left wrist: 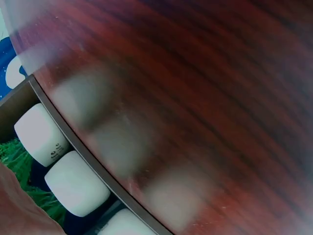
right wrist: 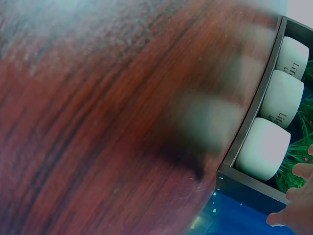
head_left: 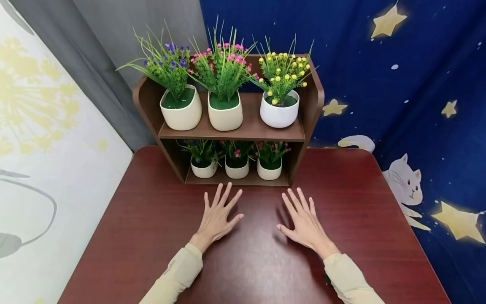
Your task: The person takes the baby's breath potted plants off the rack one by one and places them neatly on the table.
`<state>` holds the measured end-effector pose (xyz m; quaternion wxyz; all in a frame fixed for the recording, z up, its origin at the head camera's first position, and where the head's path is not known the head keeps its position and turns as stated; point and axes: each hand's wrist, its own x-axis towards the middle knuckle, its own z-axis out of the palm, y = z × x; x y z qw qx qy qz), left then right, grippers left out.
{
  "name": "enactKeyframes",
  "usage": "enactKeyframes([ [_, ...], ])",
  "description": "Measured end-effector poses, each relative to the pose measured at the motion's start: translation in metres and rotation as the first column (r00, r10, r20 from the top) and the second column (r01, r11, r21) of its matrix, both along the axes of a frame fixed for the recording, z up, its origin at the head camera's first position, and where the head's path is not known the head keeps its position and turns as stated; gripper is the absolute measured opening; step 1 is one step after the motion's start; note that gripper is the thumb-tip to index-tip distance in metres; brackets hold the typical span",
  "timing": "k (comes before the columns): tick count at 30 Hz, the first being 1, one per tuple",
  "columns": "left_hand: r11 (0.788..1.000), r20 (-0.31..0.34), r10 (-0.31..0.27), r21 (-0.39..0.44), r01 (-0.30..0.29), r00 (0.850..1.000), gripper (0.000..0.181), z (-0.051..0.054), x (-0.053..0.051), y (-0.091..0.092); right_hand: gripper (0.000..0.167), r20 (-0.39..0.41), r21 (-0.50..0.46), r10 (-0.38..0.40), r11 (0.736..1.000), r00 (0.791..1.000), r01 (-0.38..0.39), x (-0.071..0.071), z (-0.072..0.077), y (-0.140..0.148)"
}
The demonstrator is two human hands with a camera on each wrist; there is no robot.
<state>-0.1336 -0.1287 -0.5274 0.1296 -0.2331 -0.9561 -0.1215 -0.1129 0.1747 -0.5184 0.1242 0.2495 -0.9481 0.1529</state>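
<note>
Fingers spread, my left hand [head_left: 217, 219] is over the red-brown table [head_left: 258, 261], holding nothing. My right hand [head_left: 305, 223] is likewise spread to its right, with a shadow beside it. In front of both stands a brown two-tier shelf [head_left: 235, 135]. Its top tier bears a purple-flowered potted plant [head_left: 181, 109], a pink-flowered one [head_left: 225, 112] and a yellow-flowered one [head_left: 279, 112]. On the lower tier are three smaller potted plants, in a left pot [head_left: 204, 169], a middle pot [head_left: 237, 171] and a right pot [head_left: 269, 172]. Whether either palm touches the table I cannot tell.
Behind the table hang a grey curtain [head_left: 110, 63] and a dark blue curtain [head_left: 353, 55] with stars and a cat. A white patterned panel [head_left: 49, 139] runs along the left side. A small dark object [head_left: 327, 278] shows beside the right sleeve.
</note>
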Motion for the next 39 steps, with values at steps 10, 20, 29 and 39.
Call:
enactKeyframes([
  [10, 1.0, -0.006, 0.014, 0.017, -0.014, 1.0, 0.069, -0.004, 0.003, -0.007, 0.092, -0.008, -0.004, -0.006, 1.0, 1.0, 0.006, 0.0, -0.003, 0.0],
  [20, 0.998, 0.015, 0.051, 0.024, -0.051, 0.999, 0.07, -0.001, 0.006, -0.014, 0.096, -0.037, -0.064, 0.005, 0.998, 0.999, -0.007, -0.001, 0.002, -0.005],
  [29, 0.996, 0.027, 0.07, 0.046, -0.071, 0.997, 0.076, -0.002, 0.015, -0.029, 0.094, -0.084, -0.189, 0.041, 0.98, 0.996, -0.057, -0.008, 0.013, -0.02],
  [39, 0.984, -0.101, 0.082, 0.168, -0.065, 0.991, 0.081, 0.025, 0.001, -0.059, 0.09, -0.058, -0.225, 0.087, 0.969, 0.995, -0.098, -0.013, 0.022, -0.029],
])
